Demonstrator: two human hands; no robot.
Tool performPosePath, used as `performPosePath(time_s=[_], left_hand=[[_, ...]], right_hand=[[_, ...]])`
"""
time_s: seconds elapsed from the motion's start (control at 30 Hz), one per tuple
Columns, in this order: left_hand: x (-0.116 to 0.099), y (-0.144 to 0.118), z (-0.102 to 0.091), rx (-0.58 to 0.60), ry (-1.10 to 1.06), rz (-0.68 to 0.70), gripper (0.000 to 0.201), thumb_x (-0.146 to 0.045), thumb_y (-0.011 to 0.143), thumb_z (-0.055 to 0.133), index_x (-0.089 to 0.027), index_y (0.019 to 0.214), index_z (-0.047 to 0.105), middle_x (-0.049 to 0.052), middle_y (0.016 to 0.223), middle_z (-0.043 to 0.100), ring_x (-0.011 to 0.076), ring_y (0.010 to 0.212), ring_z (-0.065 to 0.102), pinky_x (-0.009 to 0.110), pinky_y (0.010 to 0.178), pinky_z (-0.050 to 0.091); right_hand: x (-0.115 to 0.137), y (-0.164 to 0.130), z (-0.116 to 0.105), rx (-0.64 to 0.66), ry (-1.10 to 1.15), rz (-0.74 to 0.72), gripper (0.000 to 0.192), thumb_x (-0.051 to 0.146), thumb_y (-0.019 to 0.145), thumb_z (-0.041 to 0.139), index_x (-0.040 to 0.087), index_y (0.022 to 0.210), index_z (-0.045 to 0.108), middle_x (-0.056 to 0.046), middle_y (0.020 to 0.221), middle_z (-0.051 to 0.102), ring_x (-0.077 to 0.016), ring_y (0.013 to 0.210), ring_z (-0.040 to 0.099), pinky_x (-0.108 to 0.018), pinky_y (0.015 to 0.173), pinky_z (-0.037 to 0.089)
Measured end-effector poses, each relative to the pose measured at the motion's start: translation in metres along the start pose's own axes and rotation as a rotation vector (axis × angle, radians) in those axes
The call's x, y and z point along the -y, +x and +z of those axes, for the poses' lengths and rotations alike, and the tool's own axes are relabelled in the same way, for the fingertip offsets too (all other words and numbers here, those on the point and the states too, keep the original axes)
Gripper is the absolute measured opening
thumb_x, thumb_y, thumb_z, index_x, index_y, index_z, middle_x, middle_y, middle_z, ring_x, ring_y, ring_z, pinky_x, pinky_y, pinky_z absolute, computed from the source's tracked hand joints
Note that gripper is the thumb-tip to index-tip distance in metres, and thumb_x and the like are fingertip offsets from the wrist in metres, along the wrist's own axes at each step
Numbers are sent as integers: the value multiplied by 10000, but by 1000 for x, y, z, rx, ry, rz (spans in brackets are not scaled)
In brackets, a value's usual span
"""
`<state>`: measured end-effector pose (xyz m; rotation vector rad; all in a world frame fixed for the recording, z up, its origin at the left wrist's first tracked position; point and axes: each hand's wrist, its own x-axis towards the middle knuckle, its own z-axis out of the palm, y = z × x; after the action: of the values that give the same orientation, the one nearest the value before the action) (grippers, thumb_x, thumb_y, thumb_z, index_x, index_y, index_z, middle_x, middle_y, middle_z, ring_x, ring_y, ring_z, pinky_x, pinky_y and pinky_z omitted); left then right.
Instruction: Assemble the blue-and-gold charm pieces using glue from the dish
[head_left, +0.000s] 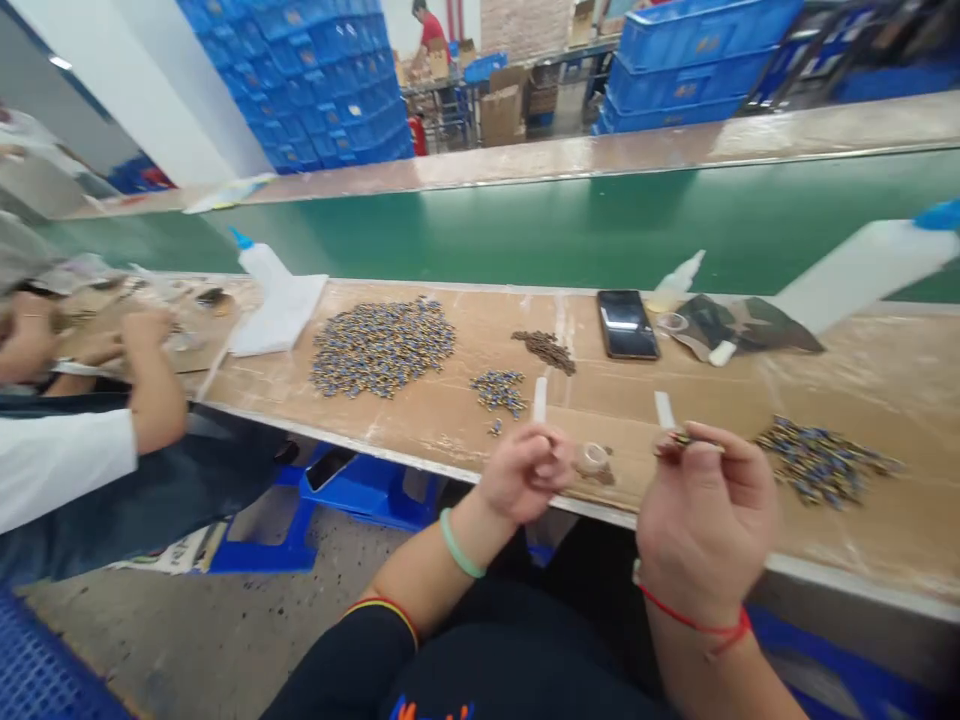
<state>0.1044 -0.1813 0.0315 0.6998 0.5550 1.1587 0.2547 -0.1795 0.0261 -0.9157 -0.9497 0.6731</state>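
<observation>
The right hand (705, 510), nearest, pinches a small part (679, 438) between thumb and fingertips above the bench (420, 420) edge. The left hand (525, 470), fingers curled together, holds a white tube (539, 398) upright. Beyond lie piles of parts (382, 345), a phone (627, 324) and a green belt (525, 225).

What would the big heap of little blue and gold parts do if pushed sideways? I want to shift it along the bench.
The heap would probably spread, not slide whole: it is loose small pieces lying flat. Strays likely scatter, as some already dot its edges. The cardboard-like bench top looks rough, which may slow them.
</observation>
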Motion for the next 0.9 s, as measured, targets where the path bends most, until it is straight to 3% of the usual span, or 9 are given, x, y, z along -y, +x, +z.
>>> performPosePath(time_s=[0.1, 0.23, 0.47, 0.67, 0.77, 0.9], left_hand=[[-4, -5, -6, -71, -270, 39, 343, -402, 673, 959, -181, 728, 701, -30, 688, 455, 53, 542, 280, 166, 421, 246], [1, -6, -7, -51, -388, 32, 359, -389, 674, 972, -181, 753, 690, -41, 702, 398, 57, 553, 225, 148, 411, 212], [2, -11, -15, -4, -277, 57, 348, -428, 677, 978, -201, 733, 720, -46, 678, 418, 46, 527, 220, 167, 429, 220], [32, -21, -34, 0, -142, 145, 221, -367, 758, 929, -221, 795, 767, -37, 683, 496, 41, 511, 338, 187, 484, 295], [43, -24, -35, -29, -66, 184, 238, -377, 760, 925, -207, 783, 759, -26, 694, 529, 62, 554, 420, 221, 565, 396], [47, -25, -32, -56, -28, 176, 290, -423, 745, 929, -197, 766, 748, -23, 677, 539, 85, 582, 456, 238, 599, 419]], right_hand=[[3, -7, -4, -47, 8, 22, 206, 467, 901, 798, 265, 930, 765, -23, 878, 689, -173, 785, 606, -335, 736, 472], [2, -15, -19, 57, -93, 129, 223, 487, 913, 792, 270, 959, 782, -32, 889, 714, -179, 817, 639, -324, 746, 494], [6, -8, -33, 260, -285, 94, 237, 507, 970, 711, 281, 976, 783, -36, 886, 738, -195, 793, 668, -331, 715, 535], [12, -6, -47, 474, -531, 51, 173, 410, 983, 694, 265, 938, 775, -34, 830, 735, -199, 751, 644, -353, 721, 528], [11, -8, -53, 520, -603, 5, 171, 378, 997, 663, 254, 938, 765, -44, 840, 740, -205, 771, 644, -367, 741, 528], [9, -7, -59, 554, -671, -18, 166, 356, 1005, 640, 246, 964, 758, -51, 857, 741, -209, 782, 638, -378, 769, 528]])
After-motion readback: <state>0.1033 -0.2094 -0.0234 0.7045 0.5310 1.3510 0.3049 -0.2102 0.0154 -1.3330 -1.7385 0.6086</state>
